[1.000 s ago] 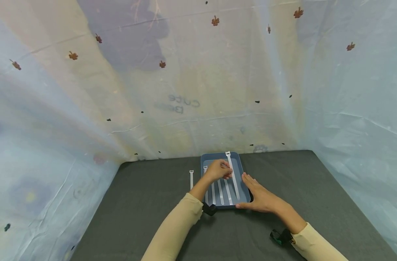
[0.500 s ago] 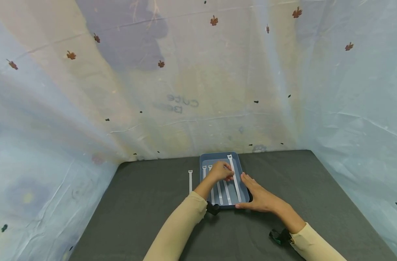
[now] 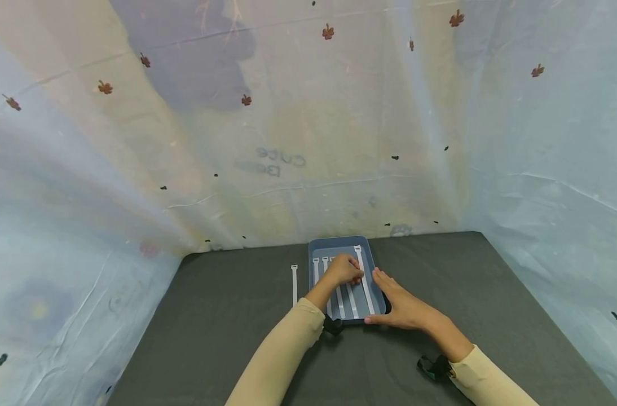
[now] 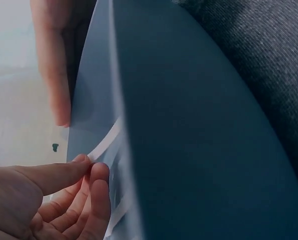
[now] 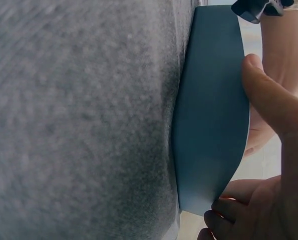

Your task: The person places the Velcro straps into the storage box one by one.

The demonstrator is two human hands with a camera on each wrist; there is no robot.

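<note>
A blue-grey tray (image 3: 339, 243) stands on the dark cloth with several white cable ties lying lengthwise in it. My left hand (image 3: 345, 269) reaches over the tray and pinches the rightmost cable tie (image 3: 366, 290) between thumb and fingertips. That tie lies along the tray's right side, its slotted head toward the far end. In the left wrist view, the pinched tie (image 4: 107, 140) runs from the fingertips toward the tray wall. My right hand (image 3: 405, 304) is spread at the tray's near right corner, thumb on the near rim and straight fingers along the right side.
One more white cable tie (image 3: 295, 285) lies on the dark cloth (image 3: 227, 316) just left of the tray. A pale printed sheet (image 3: 298, 113) hangs behind the table and along both sides. The tray's far end sits close to the back sheet.
The pinched cable tie has come down and toward me; its head, earlier over the tray's far rim, is now inside. My left hand has shifted slightly right; my right hand holds its place.
</note>
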